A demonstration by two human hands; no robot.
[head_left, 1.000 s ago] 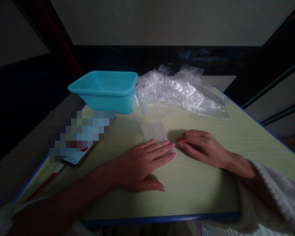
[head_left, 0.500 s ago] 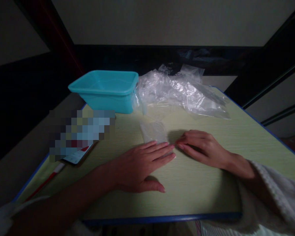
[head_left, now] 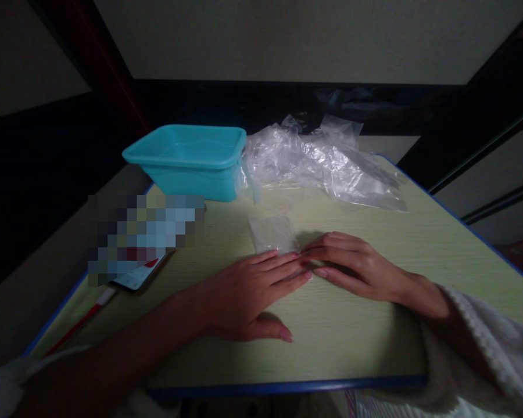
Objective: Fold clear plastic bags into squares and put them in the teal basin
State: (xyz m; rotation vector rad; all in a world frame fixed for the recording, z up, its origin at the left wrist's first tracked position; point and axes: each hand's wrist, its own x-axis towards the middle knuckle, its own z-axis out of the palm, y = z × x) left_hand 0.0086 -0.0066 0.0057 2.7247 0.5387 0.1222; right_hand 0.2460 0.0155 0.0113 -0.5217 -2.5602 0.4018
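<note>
A small folded piece of clear plastic, seemingly a bag [head_left: 273,232], lies flat near the middle of the table [head_left: 348,342]. My left hand [head_left: 253,293] rests flat over its near edge, fingers stretched to the right and thumb apart. From the right, my right hand [head_left: 353,264] reaches in with slightly bent fingers. Its fingertips touch the left fingertips at the plastic's lower right corner; nothing shows in its grasp, and the thumb is apart from the fingers.
Crumpled clear plastic bags [head_left: 326,162] are heaped at the back of the table. Left of them stands a turquoise plastic basin [head_left: 192,174]. A phone [head_left: 135,276], partly blurred out, lies at the left edge, with a red and white stick-like object [head_left: 85,320] below it.
My right hand has shifted slightly left, so its fingertips now meet the left fingertips. The left hand stays where it was on the plastic.
</note>
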